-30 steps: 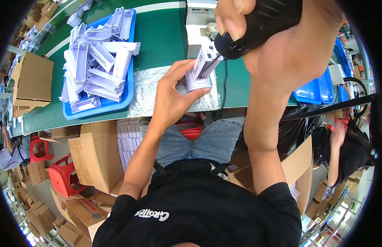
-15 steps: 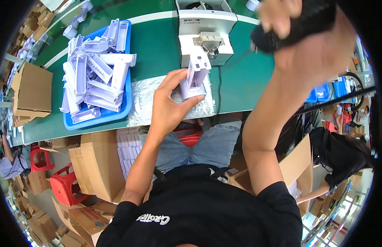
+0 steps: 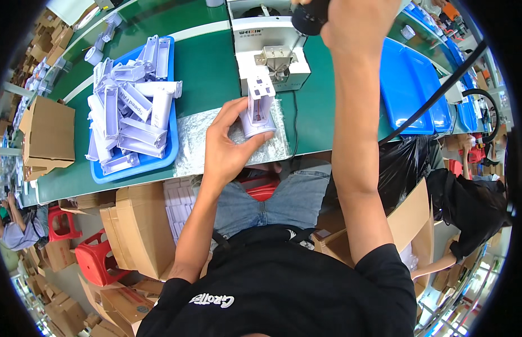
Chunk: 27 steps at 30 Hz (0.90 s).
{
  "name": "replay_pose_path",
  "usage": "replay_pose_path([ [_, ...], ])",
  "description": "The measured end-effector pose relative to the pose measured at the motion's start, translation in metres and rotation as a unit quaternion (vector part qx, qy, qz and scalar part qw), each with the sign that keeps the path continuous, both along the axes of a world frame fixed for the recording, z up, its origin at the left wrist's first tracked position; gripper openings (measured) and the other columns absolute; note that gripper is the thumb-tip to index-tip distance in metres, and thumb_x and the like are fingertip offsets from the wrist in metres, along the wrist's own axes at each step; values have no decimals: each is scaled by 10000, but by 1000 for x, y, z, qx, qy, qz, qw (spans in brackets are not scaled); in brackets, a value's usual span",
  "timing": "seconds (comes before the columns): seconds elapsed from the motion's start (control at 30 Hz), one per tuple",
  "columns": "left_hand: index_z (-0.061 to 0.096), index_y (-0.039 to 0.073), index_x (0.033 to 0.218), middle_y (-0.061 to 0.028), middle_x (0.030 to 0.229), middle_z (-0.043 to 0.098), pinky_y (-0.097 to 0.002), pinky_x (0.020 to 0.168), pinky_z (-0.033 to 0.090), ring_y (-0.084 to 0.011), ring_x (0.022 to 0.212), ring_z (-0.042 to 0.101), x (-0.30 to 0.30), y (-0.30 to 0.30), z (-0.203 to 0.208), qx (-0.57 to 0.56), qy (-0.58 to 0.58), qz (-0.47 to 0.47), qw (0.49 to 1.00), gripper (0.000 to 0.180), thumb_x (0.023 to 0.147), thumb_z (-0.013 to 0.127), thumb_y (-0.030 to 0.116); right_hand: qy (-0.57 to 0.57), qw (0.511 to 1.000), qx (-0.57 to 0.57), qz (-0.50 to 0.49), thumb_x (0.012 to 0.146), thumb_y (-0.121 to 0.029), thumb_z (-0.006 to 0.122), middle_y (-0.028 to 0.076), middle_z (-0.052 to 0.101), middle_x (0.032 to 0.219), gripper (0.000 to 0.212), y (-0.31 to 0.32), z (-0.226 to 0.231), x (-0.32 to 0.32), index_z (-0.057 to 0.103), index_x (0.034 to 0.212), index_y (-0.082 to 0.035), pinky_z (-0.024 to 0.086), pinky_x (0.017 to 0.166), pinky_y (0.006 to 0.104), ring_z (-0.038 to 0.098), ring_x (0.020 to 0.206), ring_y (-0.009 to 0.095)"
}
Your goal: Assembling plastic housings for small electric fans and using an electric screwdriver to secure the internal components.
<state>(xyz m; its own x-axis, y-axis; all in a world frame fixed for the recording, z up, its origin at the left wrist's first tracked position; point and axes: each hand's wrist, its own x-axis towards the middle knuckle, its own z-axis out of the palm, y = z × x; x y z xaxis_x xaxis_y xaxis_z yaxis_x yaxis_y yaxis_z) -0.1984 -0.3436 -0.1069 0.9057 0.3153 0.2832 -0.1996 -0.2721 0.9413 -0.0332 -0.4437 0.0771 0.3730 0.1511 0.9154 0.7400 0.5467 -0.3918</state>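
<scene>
My left hand curls its thumb and fingers round the base of a white plastic housing, which stands upright on a silvery sheet. The housing is hollow, with small square openings in its top. At the upper edge, my right hand grips a black electric screwdriver. Its thin bit points down beside the metal mechanism of a white screw feeder. Whether the bit touches that mechanism I cannot tell.
Left of my hands, a blue tray is heaped with similar white housings. More blue trays lie on the right of the green table. A black cable crosses there. Cardboard boxes and red stools stand below.
My right hand has swung left with the screwdriver, from the upper right to above the screw feeder. My left hand keeps its hold on the housing. The view has shifted slightly.
</scene>
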Motion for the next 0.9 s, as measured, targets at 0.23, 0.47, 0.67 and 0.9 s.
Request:
replay_pose_path([
  [0.23,667,-38,1283,-120,1267,667,-329,1011,497,-224,1157,653,3,-5,4,18,-7,1,1000,599,734,891,49,143,985,-46,-86,1047,-495,578,51,577,606,558,-22,17,-58,544,1213,37,417,359,222,530,406,100],
  [0.47,663,-44,1299,-131,1284,664,-331,1014,500,-229,1166,653,3,-3,4,21,4,8,1000,619,738,899,68,125,992,-33,-11,1045,-486,581,73,601,647,567,-15,0,-61,539,1237,46,450,405,227,572,461,116],
  [0.67,664,-46,1296,-134,1281,666,-329,1007,505,-232,1158,659,2,-4,6,13,7,12,1000,615,740,900,72,109,992,-22,57,1043,-477,584,92,622,681,575,-11,-14,-60,535,1257,55,479,444,231,608,508,130],
  [0.9,660,-52,1293,-136,1278,667,-332,1001,509,-228,1151,660,2,-5,3,12,-10,14,1000,615,744,902,80,-8,946,-259,195,1022,-398,632,168,681,823,553,-45,4,-8,528,1289,75,565,613,314,703,726,192],
])
